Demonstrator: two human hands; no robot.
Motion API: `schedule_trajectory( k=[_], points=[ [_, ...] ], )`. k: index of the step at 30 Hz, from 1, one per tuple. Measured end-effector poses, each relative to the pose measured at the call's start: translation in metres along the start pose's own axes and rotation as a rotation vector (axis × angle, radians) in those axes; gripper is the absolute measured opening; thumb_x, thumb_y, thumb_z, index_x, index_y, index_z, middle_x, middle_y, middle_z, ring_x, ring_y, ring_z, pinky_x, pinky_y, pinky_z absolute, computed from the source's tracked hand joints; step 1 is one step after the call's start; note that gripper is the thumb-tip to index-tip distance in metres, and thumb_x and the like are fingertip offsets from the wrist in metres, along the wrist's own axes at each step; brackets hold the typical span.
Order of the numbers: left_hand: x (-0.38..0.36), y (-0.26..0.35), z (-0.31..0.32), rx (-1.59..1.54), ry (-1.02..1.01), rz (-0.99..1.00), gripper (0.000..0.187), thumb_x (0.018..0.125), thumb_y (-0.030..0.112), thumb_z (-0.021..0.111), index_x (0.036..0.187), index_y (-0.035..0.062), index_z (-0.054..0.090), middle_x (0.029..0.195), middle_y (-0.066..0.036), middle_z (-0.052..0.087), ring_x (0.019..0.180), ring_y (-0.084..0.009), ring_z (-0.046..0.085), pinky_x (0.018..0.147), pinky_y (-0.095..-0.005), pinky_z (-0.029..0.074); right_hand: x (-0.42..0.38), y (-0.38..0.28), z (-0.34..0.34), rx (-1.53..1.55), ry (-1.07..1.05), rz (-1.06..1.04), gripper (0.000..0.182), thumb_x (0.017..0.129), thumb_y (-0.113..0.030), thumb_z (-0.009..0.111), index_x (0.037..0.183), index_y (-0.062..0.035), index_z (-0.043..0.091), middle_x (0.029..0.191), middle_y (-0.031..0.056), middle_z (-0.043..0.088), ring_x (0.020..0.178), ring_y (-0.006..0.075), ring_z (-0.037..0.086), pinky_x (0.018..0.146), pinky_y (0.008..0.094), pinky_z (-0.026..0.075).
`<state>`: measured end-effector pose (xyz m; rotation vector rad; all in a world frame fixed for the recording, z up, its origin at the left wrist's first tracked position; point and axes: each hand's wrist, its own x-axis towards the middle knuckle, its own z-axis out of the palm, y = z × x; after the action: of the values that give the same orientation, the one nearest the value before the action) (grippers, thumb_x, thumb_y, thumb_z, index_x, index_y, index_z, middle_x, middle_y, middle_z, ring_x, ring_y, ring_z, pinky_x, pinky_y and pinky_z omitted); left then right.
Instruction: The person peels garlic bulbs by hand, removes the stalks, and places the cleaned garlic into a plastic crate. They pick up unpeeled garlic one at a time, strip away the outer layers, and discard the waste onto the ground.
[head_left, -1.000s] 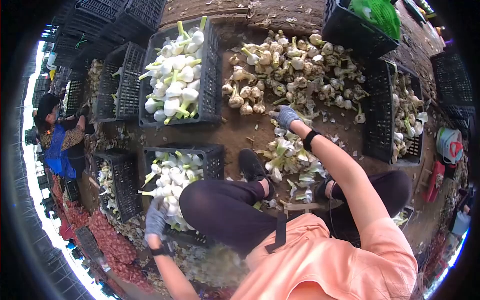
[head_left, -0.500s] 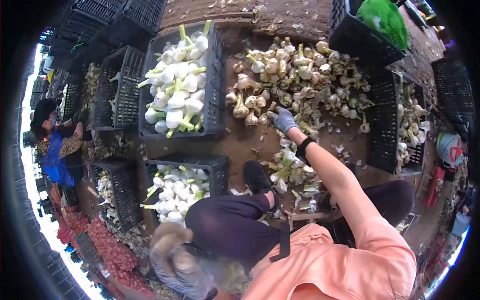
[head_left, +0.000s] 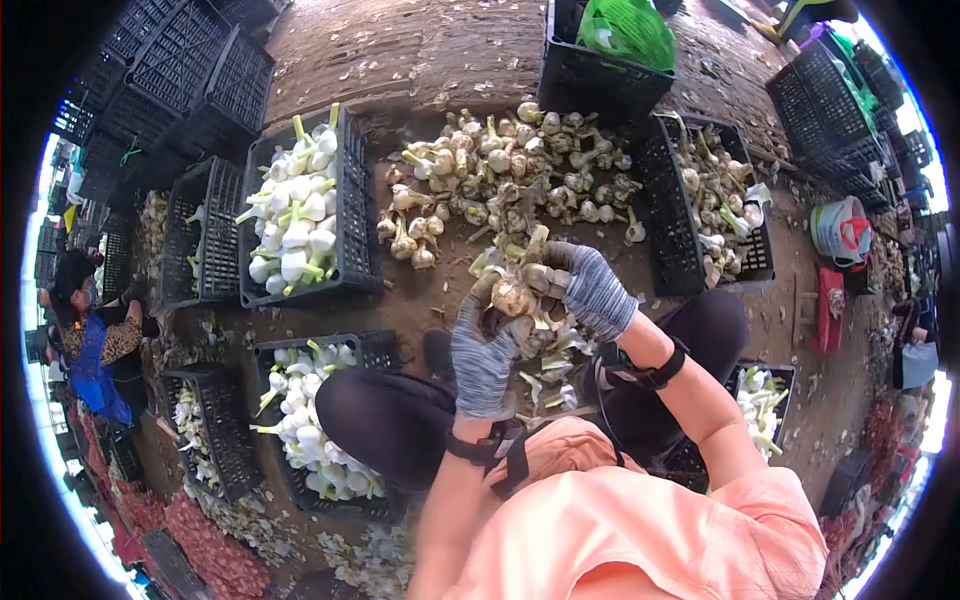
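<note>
Closest to us, our left hand (head_left: 487, 352) and right hand (head_left: 590, 288), both in grey gloves, meet above our knees with fingers curled tight around one unpeeled garlic bulb (head_left: 514, 297), held between them over a litter of stalks and skins (head_left: 545, 362). Left of our knee sits a black crate of peeled white bulbs (head_left: 305, 420). Beyond our hands a heap of unpeeled garlic (head_left: 500, 175) lies on the ground, flanked by a fuller crate of white bulbs (head_left: 300, 215) and another crate (head_left: 715, 200). Farthest off, at the left edge, a person (head_left: 85, 335) crouches.
</note>
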<state>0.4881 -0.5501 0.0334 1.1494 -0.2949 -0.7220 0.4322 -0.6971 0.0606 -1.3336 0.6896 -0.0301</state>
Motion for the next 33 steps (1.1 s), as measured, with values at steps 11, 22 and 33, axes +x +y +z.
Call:
schedule_trajectory(
  k=[11,22,33],
  points=[
    [-0.036,0.027,0.017,-0.612,-0.106,-0.358,0.058,0.076,0.028,0.064,0.119,-0.0028,0.041,0.108,-0.011,0.053,0.095,-0.0198,0.056,0.082,-0.0296,0.048,-0.034,0.010,-0.016,-0.033,-0.112,-0.188,0.032,0.082,-0.024,0.059,0.099,0.0030,0.056,0.077,0.0027,0.058,0.070,0.0076,0.053,0.062,0.0224,0.047],
    [-0.041,0.028,0.025,-0.473,-0.158,-0.322,0.054,0.079,0.029,0.060,0.119,-0.0024,0.042,0.106,-0.010,0.054,0.094,-0.0193,0.056,0.081,-0.0310,0.048,-0.052,0.024,-0.018,-0.119,-0.082,-0.301,0.027,0.082,-0.017,0.060,0.101,0.0014,0.056,0.081,0.0068,0.062,0.071,0.0088,0.055,0.064,0.0252,0.048],
    [-0.038,0.011,0.029,0.523,-0.090,0.403,0.067,0.069,0.008,0.073,0.127,0.0078,0.039,0.121,-0.008,0.043,0.103,-0.0150,0.049,0.087,-0.0271,0.043,-0.060,0.031,-0.012,0.121,0.064,-0.164,0.027,0.079,-0.016,0.063,0.096,0.0037,0.058,0.082,0.0078,0.063,0.068,0.0100,0.056,0.058,0.0256,0.050]
  ],
)
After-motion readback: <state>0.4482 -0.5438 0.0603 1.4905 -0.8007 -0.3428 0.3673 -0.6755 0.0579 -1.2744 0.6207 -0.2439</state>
